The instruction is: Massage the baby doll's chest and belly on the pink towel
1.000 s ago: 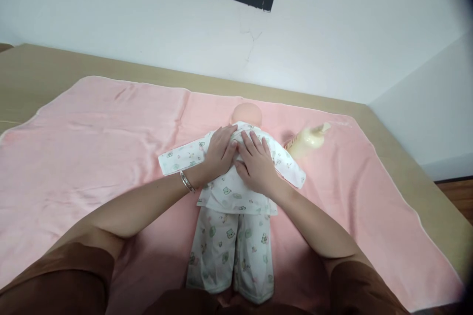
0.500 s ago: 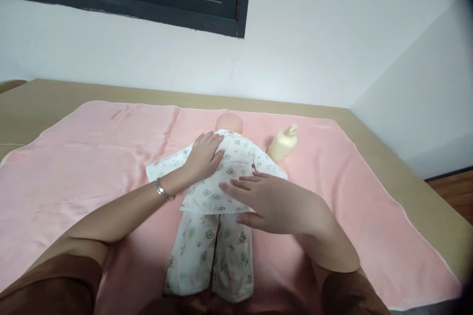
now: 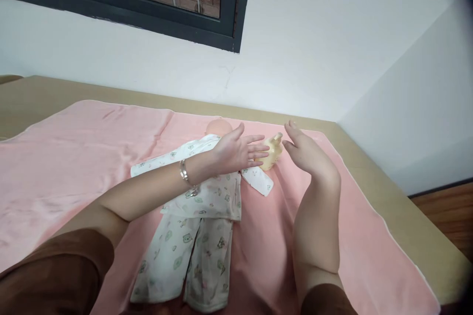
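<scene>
A baby doll [image 3: 201,192] in a white printed top and trousers lies on its back on a pink blanket [image 3: 74,157], head toward the wall. A cream bottle [image 3: 272,153] lies on its side just right of the doll's shoulder. My left hand [image 3: 236,151], a silver bracelet at its wrist, reaches across the doll's chest with fingers stretched out, the tips at the bottle. My right hand [image 3: 305,153] is raised on the bottle's right side, fingers open and slightly curved. Neither hand grips anything.
The blanket covers a tan bed [image 3: 388,157] set against a white wall, with the bed's right edge near a wooden floor [image 3: 451,216]. A dark-framed window [image 3: 148,5] is above. Brown sleeves show at the bottom.
Both hands left the doll's chest and moved right toward the bottle. The right hand lifted off first, then the left followed across the doll. The view swung to the right.
</scene>
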A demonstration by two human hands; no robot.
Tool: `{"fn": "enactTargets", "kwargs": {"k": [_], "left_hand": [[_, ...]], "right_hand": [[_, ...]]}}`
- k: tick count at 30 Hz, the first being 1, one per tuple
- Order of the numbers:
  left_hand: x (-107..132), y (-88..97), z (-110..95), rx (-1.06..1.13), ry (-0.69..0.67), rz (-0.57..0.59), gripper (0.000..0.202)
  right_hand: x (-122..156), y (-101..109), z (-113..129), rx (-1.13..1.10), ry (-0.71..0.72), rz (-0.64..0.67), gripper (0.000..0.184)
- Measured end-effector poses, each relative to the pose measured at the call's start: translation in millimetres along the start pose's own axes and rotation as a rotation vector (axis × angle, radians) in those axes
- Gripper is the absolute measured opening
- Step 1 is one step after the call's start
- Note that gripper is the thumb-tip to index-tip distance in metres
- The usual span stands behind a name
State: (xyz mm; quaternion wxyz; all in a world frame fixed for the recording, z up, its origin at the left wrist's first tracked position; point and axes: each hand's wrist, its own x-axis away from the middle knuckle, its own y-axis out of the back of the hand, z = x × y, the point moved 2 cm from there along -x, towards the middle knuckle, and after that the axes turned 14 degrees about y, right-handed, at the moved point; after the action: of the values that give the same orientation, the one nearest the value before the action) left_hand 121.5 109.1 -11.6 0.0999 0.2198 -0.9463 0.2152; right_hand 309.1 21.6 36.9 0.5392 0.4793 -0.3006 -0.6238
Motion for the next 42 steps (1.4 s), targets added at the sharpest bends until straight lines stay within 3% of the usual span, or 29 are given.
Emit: {"fn": "enactTargets", "kwargs": {"k": [3,7,13,17,20,23,25,30,33,36,40,42], "left_hand": [[-21.2,-7.3,-6.5,0.118,0.016,0.007,0.081],[-29.7,-11.7,-3.2,0.172,0.006,-0.005,0.081],[-2.6,-11.7,11.0,0.289,0.108,0.013,0.072],[27.1,5.1,27.1,0.225,0.151,0.079,0.066],[49.6,22.0,32.1,0.215,0.108,0.024,0.067],[70.4,27.8,29.8,0.157,0.064,-0.024,0.072],[82.1,27.6,27.9,0.08,0.041,-0.039,0.069],[102.6,42.9,25.1,0.01,-0.017,-0.013,0.073],[111.0,58.7,20.3,-0.01,-0.082,-0.112,0.074],[115.6,61.6,22.0,-0.138,-0.157,-0.212,0.076],[113.7,56.8,40.7,-0.374,-0.231,-0.684,0.063],[109.7,52.3,49.8,-0.377,-0.248,-0.798,0.06]], "right_hand": [[-3.3,-7.0,4.0,0.003,0.019,0.1,0.052],[-7.1,-10.1,10.1,0.05,0.052,0.084,0.04],[-8.7,-10.6,18.8,0.08,0.038,0.037,0.044],[-7.6,-22.7,50.3,0.159,0.161,0.046,0.054],[-8.6,-47.4,86.1,0.09,0.385,0.078,0.056],[-8.8,-84.0,117.9,0.038,0.609,-0.054,0.066],[-6.9,-113.3,130.6,0.106,0.669,-0.152,0.072],[8.5,-178.3,141.7,0.205,0.748,-0.118,0.08],[23.3,-195.5,150.0,0.164,0.818,-0.091,0.084],[34.0,-196.1,160.9,0.105,0.917,-0.08,0.089],[25.1,-185.2,164.6,0.107,1.063,-0.175,0.082],[10.6,-181.9,158.1,0.113,1.065,-0.228,0.077]]}}
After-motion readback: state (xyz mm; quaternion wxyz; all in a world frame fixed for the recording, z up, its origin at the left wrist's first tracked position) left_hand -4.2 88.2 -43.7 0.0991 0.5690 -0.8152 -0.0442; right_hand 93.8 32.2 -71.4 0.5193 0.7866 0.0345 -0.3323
